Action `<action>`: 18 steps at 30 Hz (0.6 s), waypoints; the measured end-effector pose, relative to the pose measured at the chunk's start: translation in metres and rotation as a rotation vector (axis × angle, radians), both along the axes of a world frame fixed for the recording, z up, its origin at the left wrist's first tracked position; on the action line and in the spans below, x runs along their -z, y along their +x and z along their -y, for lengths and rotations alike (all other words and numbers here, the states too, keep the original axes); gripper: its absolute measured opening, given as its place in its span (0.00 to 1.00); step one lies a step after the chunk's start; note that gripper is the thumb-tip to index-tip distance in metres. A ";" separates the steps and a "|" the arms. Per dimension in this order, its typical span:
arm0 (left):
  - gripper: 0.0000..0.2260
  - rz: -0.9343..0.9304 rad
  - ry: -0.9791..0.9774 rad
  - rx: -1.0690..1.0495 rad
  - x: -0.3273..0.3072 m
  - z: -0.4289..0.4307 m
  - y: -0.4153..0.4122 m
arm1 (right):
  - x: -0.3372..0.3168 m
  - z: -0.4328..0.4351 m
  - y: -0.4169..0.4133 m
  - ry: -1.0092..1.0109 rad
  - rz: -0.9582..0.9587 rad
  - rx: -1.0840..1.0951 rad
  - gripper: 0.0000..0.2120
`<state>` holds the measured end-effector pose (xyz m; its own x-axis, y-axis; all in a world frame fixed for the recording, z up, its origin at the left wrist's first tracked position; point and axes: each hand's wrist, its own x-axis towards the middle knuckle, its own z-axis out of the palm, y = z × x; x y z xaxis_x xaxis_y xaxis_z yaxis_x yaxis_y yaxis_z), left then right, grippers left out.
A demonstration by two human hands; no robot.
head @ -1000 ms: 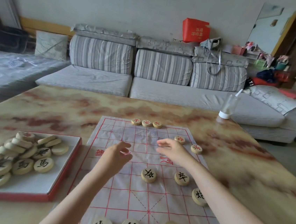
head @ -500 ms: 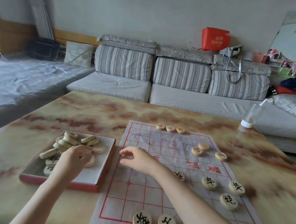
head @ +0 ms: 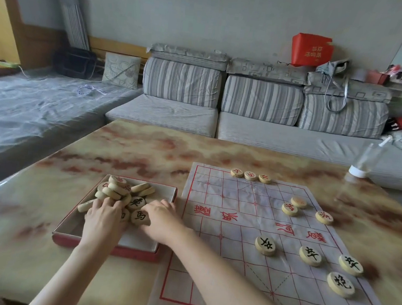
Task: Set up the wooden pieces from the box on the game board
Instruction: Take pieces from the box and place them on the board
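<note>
Since half a second ago my right hand (head: 163, 219) has left the near-left part of the board and crossed into the box, joining my left hand (head: 105, 219), which was already there. Both now sit side by side in the shallow red-sided cardboard box with a white floor (head: 136, 241), close but not touching.

My left hand lies over the near edge of the heap of round pale wooden pieces (head: 119, 191), fingers bent down among them. My right hand has its fingers curled just beside a black-marked disc (head: 140, 216). From this angle I cannot tell whether either hand is actually gripping a piece.

The box rests on the marbled beige-and-rust table top (head: 145, 151), just left of the white game sheet with a red printed grid (head: 236, 230).

On the sheet I see three red-marked discs in a row (head: 251, 175) at the far edge, three more red-marked discs (head: 290, 209) right of centre, and black-marked discs (head: 310, 255) on the nearer half, with two at the bottom edge of the view.

Behind the table stands a grey striped sofa (head: 247, 122).
</note>
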<state>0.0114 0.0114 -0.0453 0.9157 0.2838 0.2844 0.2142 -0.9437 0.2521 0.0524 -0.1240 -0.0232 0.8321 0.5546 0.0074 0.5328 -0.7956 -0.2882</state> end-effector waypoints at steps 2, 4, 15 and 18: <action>0.12 -0.019 0.012 -0.018 0.003 -0.001 0.004 | 0.002 -0.005 -0.001 0.017 -0.009 0.036 0.21; 0.13 -0.051 0.010 -0.022 0.006 -0.003 0.007 | 0.007 -0.007 -0.002 0.072 -0.024 0.073 0.17; 0.19 0.110 -0.328 0.116 -0.025 0.018 -0.018 | -0.024 0.039 -0.006 0.578 -0.068 0.094 0.13; 0.17 0.100 -0.496 0.256 -0.038 0.042 -0.038 | -0.033 0.071 -0.018 0.588 -0.122 0.111 0.12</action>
